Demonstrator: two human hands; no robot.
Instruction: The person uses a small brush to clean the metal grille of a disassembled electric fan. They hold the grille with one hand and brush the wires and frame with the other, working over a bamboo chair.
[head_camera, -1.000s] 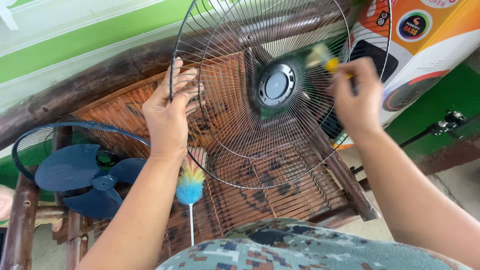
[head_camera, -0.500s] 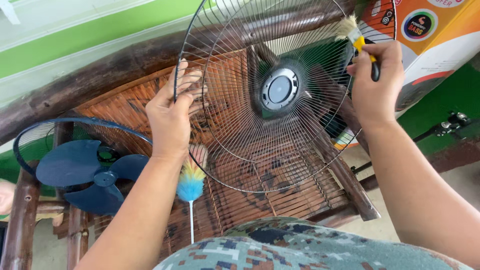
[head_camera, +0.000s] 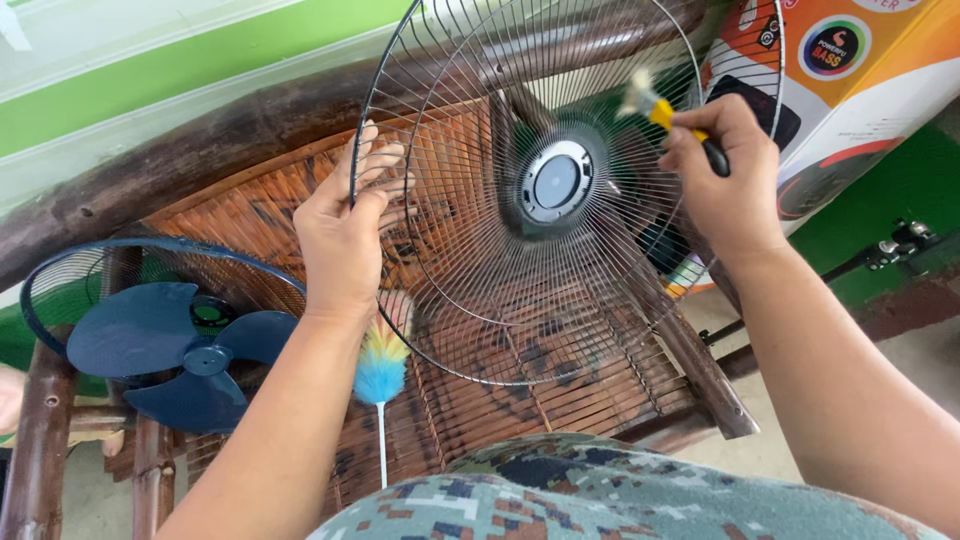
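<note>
At ten o'clock on the wire fan guard (head_camera: 560, 300), the left hand (head_camera: 340, 235) clamped its rim; the right hand (head_camera: 725, 185), fingers closed around a small brush (head_camera: 665, 115), should probably stroke along the wires.

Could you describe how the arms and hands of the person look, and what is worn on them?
Both forearms are bare up to the frame's edge: no sleeves show on them. The left hand and the right hand wear no gloves, and no watch, bracelet or ring is visible. At the bottom edge lies fabric with a pixelated camouflage pattern in green, grey and brown, probably the person's clothing.
</note>
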